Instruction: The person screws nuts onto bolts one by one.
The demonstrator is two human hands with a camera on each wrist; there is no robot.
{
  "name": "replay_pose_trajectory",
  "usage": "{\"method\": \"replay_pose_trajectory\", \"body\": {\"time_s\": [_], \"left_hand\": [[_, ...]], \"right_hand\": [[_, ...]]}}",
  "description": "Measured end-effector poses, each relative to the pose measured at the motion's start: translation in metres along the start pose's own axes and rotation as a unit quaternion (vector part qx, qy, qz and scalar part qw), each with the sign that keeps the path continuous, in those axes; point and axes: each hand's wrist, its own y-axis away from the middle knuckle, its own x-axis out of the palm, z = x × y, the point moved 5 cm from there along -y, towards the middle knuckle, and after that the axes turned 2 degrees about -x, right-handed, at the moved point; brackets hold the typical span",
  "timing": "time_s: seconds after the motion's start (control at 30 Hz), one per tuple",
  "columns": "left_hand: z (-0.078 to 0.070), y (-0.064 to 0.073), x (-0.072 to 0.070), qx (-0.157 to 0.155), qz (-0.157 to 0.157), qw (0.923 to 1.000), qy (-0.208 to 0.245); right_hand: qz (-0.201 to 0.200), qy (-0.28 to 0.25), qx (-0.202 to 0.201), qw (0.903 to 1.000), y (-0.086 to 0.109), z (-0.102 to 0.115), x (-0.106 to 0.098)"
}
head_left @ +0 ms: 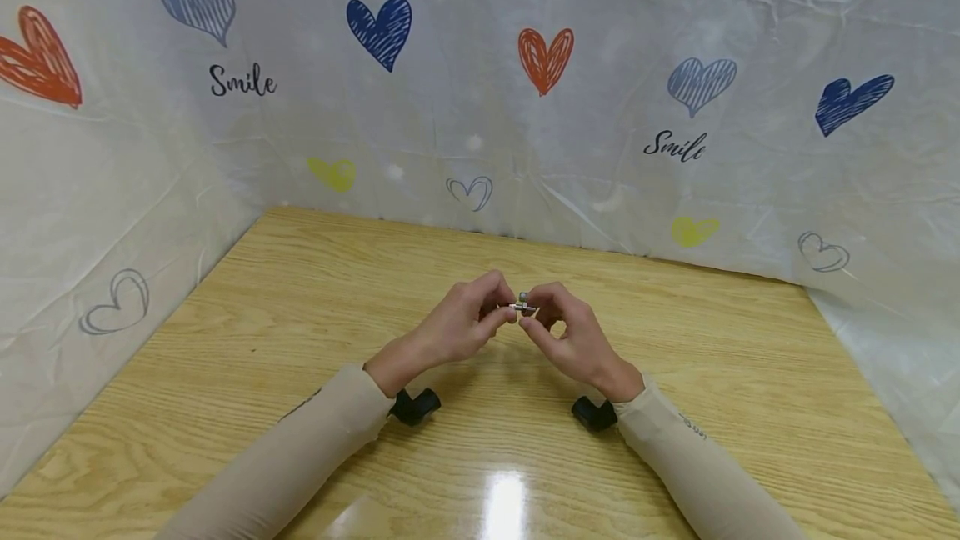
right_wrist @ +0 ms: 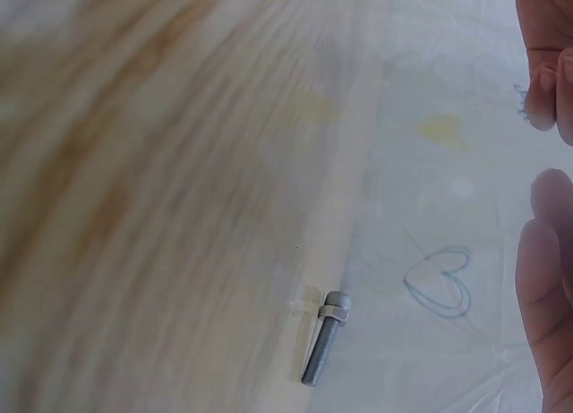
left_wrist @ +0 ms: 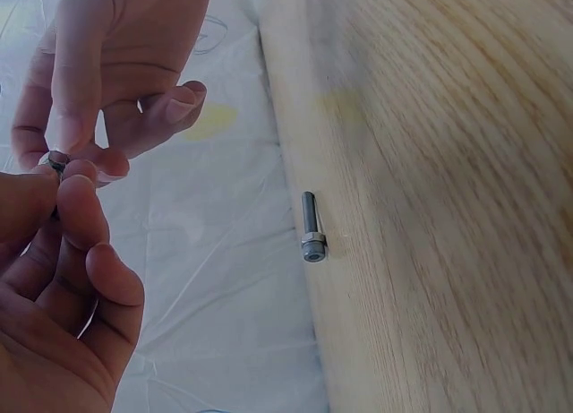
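Over the table, both hands meet at a small metal bolt (head_left: 515, 306) with a nut (head_left: 525, 307) partway along it. My left hand (head_left: 457, 321) pinches one end of the bolt between thumb and fingertips. From the other side, my right hand (head_left: 572, 338) curls its index finger and thumb about the nut. In the left wrist view, fingertips cover most of the held piece. A second bolt (left_wrist: 310, 214), with a nut (left_wrist: 313, 237) close under its head, lies on the table beyond the hands. It also appears as a grey bolt (right_wrist: 323, 346) in the right wrist view.
The light wood table (head_left: 337, 273) reaches back to a white cloth (head_left: 435, 123) printed with hearts and the word Smile. Black wrist pieces (head_left: 416, 407) sit beneath both sleeves. A bright light reflection lies on the table near its front.
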Motion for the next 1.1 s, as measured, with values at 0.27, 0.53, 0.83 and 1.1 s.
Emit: {"method": "replay_pose_trajectory", "body": {"time_s": [0.27,0.53,0.83,1.1], "left_hand": [[0.0012,-0.0001,0.0016,0.004,0.001,1.0,-0.002],[0.0001,-0.0007,0.0029,0.009,0.001,0.9999,0.009],[0.001,0.0002,0.002,0.001,0.001,1.0,-0.001],[0.0004,0.0002,0.0003,0.002,-0.003,1.0,0.001]], "right_hand": [[0.001,-0.015,-0.007,0.9999,0.0004,-0.0018,0.0017],[0.008,-0.006,0.01,0.9999,0.0008,-0.0037,0.0018],[0.003,-0.008,0.006,0.9999,0.0008,-0.0024,0.0012],[-0.007,-0.012,-0.027,0.9995,0.0006,-0.001,0.0007]]}}
